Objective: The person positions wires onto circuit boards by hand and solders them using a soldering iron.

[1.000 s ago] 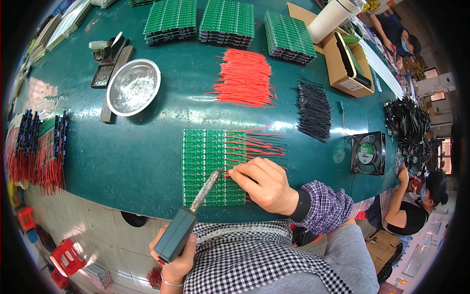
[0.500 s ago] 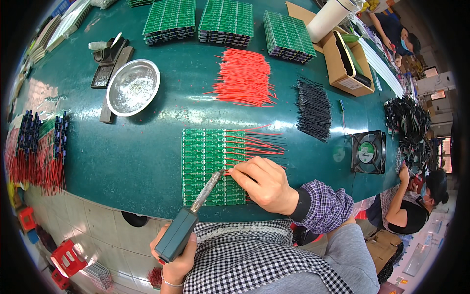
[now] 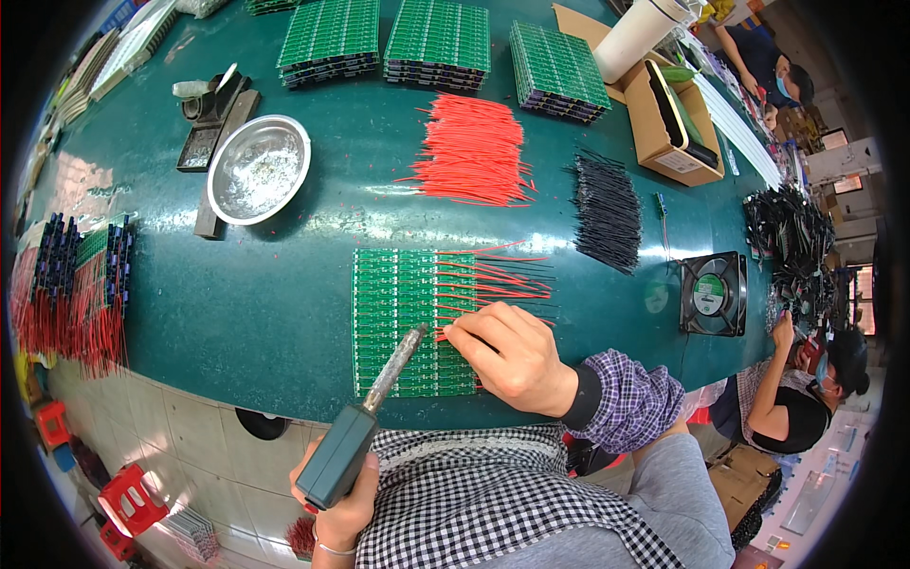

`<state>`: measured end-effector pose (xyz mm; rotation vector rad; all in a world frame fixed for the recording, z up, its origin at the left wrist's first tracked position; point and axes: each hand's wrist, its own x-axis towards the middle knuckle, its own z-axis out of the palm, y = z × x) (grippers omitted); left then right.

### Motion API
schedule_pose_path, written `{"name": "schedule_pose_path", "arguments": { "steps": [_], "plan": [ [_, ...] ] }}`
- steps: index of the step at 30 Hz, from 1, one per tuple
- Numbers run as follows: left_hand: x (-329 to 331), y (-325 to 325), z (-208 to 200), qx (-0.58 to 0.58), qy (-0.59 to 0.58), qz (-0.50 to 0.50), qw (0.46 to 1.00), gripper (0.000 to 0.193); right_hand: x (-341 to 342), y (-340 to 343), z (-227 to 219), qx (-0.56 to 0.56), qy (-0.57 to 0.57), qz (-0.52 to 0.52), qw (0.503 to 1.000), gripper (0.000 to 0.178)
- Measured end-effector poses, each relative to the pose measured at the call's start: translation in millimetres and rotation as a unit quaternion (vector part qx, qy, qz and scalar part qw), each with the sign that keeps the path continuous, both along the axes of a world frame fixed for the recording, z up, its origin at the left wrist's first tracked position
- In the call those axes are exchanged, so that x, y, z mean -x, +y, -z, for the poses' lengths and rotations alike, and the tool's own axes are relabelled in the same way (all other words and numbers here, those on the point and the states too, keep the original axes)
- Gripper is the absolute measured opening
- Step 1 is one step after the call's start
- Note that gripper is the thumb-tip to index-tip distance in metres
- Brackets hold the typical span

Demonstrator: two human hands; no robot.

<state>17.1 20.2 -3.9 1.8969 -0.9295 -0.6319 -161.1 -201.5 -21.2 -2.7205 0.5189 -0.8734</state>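
A green circuit board panel lies at the table's near edge, with red and black wires sticking out from its right part. My left hand is wrapped round a dark green soldering iron, whose metal barrel slants up over the panel. The iron's tip is just left of my right fingers, above the board. My right hand rests over the panel's right side, thumb and forefinger pinching the end of a red wire at the board. Most of that wire is hidden beneath the hand.
Beyond the panel lie a red wire pile and a black wire pile. A metal bowl stands left, a black fan right. Stacked boards line the back; wired boards sit far left. A co-worker is at the right.
The soldering iron has shifted slightly left and up, its tip drawing away from my right fingertips. My right hand keeps its place on the panel.
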Motion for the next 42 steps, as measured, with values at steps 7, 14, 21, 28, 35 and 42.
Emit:
{"name": "schedule_pose_path", "arguments": {
  "steps": [7, 14, 21, 28, 35, 42],
  "plan": [
    [-27, -13, -16, 0.157, -0.184, -0.125, 0.962, 0.024, 1, 2, -1, 0.005, -0.04, -0.01, 0.999, 0.033],
    [-78, -71, -30, 0.149, -0.028, -0.262, 0.953, 0.025, 3, 5, 0, -0.009, -0.037, -0.011, 0.999, 0.032],
    [-2, 1, -11, 0.092, 0.034, -0.129, 0.987, 0.036, 6, 4, 0, -0.007, -0.01, -0.015, 1.0, 0.025],
    [4, 8, -11, -0.011, 0.018, -0.022, 1.0, 0.021, 5, 5, 3, -0.003, -0.007, -0.014, 1.0, 0.026],
    [4, 3, -11, -0.011, 0.001, 0.009, 1.0, 0.018, 6, 7, 6, -0.002, -0.008, -0.009, 1.0, 0.027],
    [5, 3, -5, -0.007, 0.007, -0.003, 1.0, 0.018, 5, 6, 1, 0.002, -0.007, -0.006, 1.0, 0.027]
  ]
}}
